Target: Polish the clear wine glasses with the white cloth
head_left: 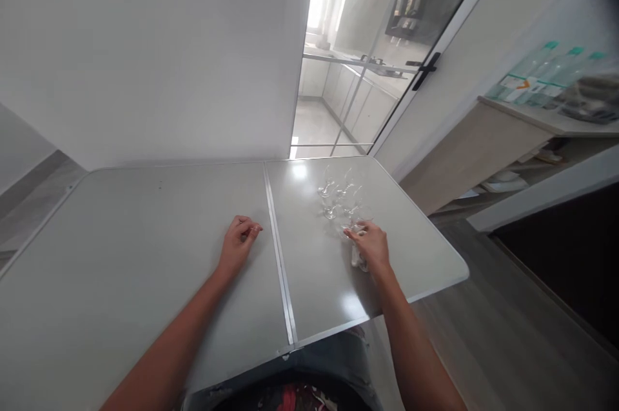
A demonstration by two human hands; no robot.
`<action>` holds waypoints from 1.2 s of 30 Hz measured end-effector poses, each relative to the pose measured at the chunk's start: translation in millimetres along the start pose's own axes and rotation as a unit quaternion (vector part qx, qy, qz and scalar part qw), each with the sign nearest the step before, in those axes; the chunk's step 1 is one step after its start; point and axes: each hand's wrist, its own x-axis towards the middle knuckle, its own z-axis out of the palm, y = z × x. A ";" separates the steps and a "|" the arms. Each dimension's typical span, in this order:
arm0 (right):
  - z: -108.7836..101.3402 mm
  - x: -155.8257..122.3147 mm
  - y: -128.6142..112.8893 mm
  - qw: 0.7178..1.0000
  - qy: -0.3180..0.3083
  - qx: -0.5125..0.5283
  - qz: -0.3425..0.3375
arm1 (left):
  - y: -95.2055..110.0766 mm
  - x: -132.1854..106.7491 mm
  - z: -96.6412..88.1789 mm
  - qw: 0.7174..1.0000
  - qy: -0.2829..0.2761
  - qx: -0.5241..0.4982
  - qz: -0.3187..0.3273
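Note:
My right hand [373, 244] reaches over the right half of the table, its thumb and fingers closed on a small clear piece; the fingers partly hide its shape. Several small transparent pieces [330, 211] with thin curved stems and rounded ends stand or lie just beyond that hand; their exact kind is too fine to make out. Under the right wrist lies a crumpled-looking clear and whitish item [358, 260]. Left of the table's metal seam, my left hand [239, 235] is held with the fingertips curled against the thumb. Whatever may be between those tips is hidden.
The pale table [145, 256] has a metal seam [278, 250] and metal edging. It meets a white wall at the back. A glass door [358, 75] with a black handle stands behind. At right, a shelf [522, 120] carries plastic bottles [536, 79].

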 end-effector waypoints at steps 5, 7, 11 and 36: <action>-45.6 -38.8 7.3 0.997 -0.066 -0.040 0.030 | -0.4 -3.7 2.0 0.998 -0.035 -0.041 -0.044; -45.6 -62.0 -8.1 0.981 -0.175 0.081 -0.015 | -0.6 -4.3 3.9 0.991 -0.082 -0.069 -0.075; 10.3 -98.4 -79.4 0.893 -0.218 0.393 0.029 | 1.2 -3.0 4.4 0.964 -0.193 -0.148 -0.105; 104.2 -70.7 -151.6 0.732 -0.424 0.533 -0.018 | 7.7 1.7 -3.3 0.924 -0.012 -0.315 -0.216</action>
